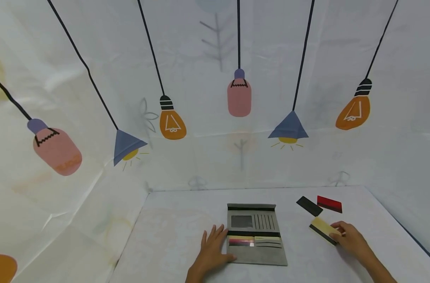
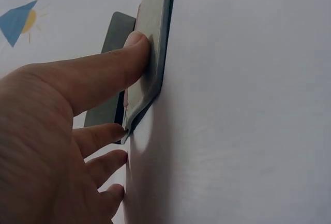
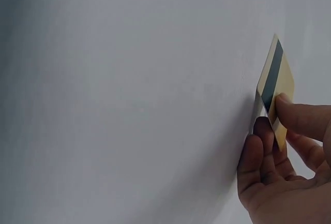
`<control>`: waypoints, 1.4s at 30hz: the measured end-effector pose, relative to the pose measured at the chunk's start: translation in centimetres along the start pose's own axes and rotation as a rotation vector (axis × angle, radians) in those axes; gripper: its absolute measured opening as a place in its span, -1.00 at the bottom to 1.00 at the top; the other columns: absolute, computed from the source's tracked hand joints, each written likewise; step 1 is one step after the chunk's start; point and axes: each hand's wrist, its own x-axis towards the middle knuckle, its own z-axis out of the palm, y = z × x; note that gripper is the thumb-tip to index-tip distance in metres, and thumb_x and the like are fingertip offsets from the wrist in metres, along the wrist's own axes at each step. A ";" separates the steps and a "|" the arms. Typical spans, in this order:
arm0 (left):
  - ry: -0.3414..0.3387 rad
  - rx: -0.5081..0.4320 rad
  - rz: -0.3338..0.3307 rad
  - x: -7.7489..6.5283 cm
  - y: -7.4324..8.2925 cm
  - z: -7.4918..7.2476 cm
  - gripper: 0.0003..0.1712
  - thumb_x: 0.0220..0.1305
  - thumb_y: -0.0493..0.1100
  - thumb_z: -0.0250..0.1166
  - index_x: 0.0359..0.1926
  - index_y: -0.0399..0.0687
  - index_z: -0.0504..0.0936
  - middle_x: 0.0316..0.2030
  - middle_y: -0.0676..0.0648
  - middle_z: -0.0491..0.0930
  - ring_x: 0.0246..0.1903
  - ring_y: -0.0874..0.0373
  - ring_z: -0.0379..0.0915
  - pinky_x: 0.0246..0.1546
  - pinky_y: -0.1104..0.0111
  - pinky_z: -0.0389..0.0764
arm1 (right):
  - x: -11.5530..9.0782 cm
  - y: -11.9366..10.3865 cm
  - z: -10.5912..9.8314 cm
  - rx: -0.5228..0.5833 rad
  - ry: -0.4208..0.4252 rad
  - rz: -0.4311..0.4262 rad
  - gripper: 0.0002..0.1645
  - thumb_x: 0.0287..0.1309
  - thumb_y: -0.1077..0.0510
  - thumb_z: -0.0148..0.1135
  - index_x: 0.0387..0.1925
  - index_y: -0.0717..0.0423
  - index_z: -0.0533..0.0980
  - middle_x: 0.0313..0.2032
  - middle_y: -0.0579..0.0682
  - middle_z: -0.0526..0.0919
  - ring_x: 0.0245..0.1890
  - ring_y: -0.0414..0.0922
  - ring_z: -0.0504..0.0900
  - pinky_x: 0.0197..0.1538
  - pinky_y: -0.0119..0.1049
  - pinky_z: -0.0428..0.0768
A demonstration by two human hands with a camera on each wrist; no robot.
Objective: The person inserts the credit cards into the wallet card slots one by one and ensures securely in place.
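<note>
A grey wallet [image 1: 257, 255] lies unfolded on the white table, with a clear window, slots and several cards [image 1: 241, 239] tucked in its lower half. My left hand [image 1: 211, 251] rests at its left side, fingers spread. In the left wrist view that thumb [image 2: 137, 53] presses on the wallet [image 2: 150, 69], and a fingertip touches its edge. To the right, my right hand [image 1: 352, 239] pinches a gold card with a black stripe [image 1: 322, 230]. The right wrist view has the gold card [image 3: 284, 81] tilted between thumb and fingers; the fingers partly hide its lower end.
Beyond the gold card, a black card [image 1: 309, 206] and a red card with a dark stripe [image 1: 329, 204] lie on the table [image 1: 179, 220]. White sheets printed with hanging lamps [image 1: 239, 98] enclose the table at the back and sides.
</note>
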 end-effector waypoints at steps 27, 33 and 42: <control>-0.016 -0.004 0.010 1.2 -0.6 -0.2 -0.05 -0.04 0.42 0.23 0.35 0.22 0.23 0.39 0.07 0.16 0.43 -0.01 -0.09 0.37 -0.14 -0.26 | 0.5 -3.1 2.3 0.037 -0.061 0.042 -0.49 0.13 -0.04 0.21 -0.02 0.24 0.41 -0.20 0.19 0.57 -0.26 -0.03 0.52 -0.27 -0.16 0.54; -0.005 0.000 -0.006 1.2 -0.1 -0.3 -0.06 -0.03 0.43 0.22 0.36 0.22 0.23 0.40 0.03 0.14 0.43 -0.05 -0.10 0.37 -0.13 -0.26 | 0.4 -3.2 2.7 0.024 -0.054 0.025 -0.52 0.12 -0.04 0.22 -0.04 0.20 0.43 -0.21 0.17 0.58 -0.27 -0.03 0.53 -0.26 -0.11 0.55; 0.057 0.038 -0.027 1.4 0.0 0.3 -0.07 -0.04 0.48 0.17 0.34 0.28 0.25 0.41 -0.01 0.11 0.42 -0.05 -0.08 0.37 -0.13 -0.20 | 0.8 -4.2 3.4 0.041 -0.026 -0.018 -0.71 0.19 0.12 0.13 -0.06 0.13 0.46 -0.24 0.07 0.59 -0.29 -0.09 0.50 -0.32 -0.29 0.48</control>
